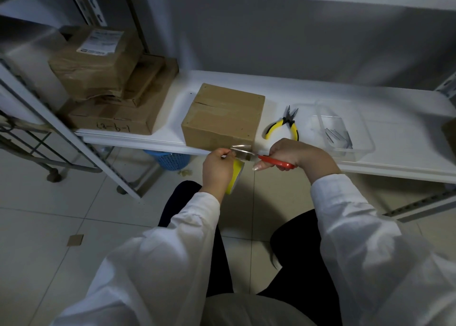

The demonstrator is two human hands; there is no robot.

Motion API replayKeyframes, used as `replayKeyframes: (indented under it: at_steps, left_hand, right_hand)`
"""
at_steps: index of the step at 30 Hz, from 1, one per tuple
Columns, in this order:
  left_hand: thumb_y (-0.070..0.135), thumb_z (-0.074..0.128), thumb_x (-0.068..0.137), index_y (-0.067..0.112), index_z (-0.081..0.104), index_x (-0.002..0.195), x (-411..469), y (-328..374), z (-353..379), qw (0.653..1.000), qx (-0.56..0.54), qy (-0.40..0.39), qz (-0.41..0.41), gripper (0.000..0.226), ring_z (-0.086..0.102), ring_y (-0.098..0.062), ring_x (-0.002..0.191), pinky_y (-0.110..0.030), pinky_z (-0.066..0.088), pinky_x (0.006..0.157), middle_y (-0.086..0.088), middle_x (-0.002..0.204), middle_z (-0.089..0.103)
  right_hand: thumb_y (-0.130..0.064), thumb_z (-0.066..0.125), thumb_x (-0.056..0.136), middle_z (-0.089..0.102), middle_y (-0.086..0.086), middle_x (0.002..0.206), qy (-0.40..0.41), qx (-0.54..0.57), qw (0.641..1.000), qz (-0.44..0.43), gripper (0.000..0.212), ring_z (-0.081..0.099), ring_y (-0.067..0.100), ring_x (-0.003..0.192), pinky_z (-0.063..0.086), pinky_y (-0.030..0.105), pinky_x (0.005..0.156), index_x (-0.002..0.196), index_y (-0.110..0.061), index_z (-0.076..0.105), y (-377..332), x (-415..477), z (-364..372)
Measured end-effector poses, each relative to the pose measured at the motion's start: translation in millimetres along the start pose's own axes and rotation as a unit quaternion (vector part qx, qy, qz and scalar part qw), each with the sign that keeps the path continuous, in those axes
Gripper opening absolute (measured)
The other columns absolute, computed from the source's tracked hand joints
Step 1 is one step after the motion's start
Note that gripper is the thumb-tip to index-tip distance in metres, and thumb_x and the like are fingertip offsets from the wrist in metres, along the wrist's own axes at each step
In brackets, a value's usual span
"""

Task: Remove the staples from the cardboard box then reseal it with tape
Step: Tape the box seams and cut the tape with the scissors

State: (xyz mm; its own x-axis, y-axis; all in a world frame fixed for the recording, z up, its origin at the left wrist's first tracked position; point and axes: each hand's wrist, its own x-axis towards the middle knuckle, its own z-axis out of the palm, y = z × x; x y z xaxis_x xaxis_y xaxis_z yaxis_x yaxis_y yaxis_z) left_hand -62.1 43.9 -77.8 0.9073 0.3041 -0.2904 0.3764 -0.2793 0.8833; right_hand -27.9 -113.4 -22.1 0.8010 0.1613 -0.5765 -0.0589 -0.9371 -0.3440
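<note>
The resealing step is judged to be in hand, at the cutting of the tape. The tape roll is gripped in the curled fingers of the left hand, and a clear strip of tape is drawn from it to the near face of the cardboard box. At three o'clock of the roll, the scissors are clasped by their red handles in the right hand, with the blades set at the strip. A clean snip is called for next, then the loose end pressed flat. The box is set at the front edge of the shelf, at twelve o'clock of the hands. It is closed and plain brown, with glossy tape over its top seam and small dark holes near its corners. Yellow-handled pliers are left at three o'clock of it.
</note>
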Motion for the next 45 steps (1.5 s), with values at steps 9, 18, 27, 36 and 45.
replayKeyframes:
  at_steps: [9,18,27,36,45]
  left_hand:
    - [0.018,0.044,0.091,0.010,0.067,0.098,2.2,-8.9,-14.5,0.985,0.161,0.065,-0.009,0.025,0.058,-0.036,0.103,-0.028,0.040,0.073,-0.016,0.109,0.066]
    - [0.021,0.050,0.092,0.009,0.068,0.106,5.1,-14.5,-16.8,0.996,0.058,0.052,-0.036,0.026,0.057,-0.033,0.108,-0.029,0.043,0.086,-0.014,0.114,0.066]
    - [0.020,0.051,0.092,0.006,0.069,0.103,1.6,-12.0,-12.2,0.999,0.033,0.035,-0.024,0.025,0.057,-0.031,0.107,-0.028,0.042,0.087,-0.014,0.111,0.066]
    - [0.020,0.054,0.092,0.005,0.068,0.101,1.6,-10.9,-12.4,0.999,-0.009,0.037,-0.032,0.022,0.058,-0.027,0.104,-0.024,0.037,0.082,-0.012,0.108,0.067]
    - [0.017,0.058,0.090,0.011,0.062,0.085,-5.9,-6.4,-11.4,0.998,-0.055,-0.008,-0.008,0.009,0.051,-0.015,0.081,-0.021,0.039,0.069,-0.003,0.085,0.058]
  right_hand:
    - [-0.063,0.064,0.072,0.049,0.006,0.065,0.005,-0.015,1.000,-0.010,0.059,0.047,0.016,0.062,0.041,0.028,0.070,0.075,-0.004,0.058,4.3,2.8,3.4]
    - [-0.036,0.077,0.071,0.062,0.009,0.079,-0.051,0.109,0.986,-0.111,0.030,0.059,0.023,0.075,0.050,0.031,0.075,0.083,-0.013,0.061,-5.7,-16.5,-2.9]
    - [-0.045,0.075,0.074,0.056,0.012,0.120,0.363,0.067,0.925,-0.091,0.068,0.048,0.029,0.116,0.041,0.034,0.090,0.122,-0.007,0.045,-36.8,31.7,21.4]
    - [-0.034,0.063,0.084,0.060,0.015,0.116,0.407,0.028,0.902,-0.143,0.051,0.055,0.031,0.109,0.044,0.034,0.091,0.123,-0.004,0.047,-38.1,36.7,35.4]
    - [-0.031,0.073,0.078,0.065,0.014,0.107,0.379,0.082,0.915,-0.112,0.058,0.062,0.032,0.096,0.044,0.028,0.072,0.124,-0.007,0.047,-34.1,32.0,33.3]
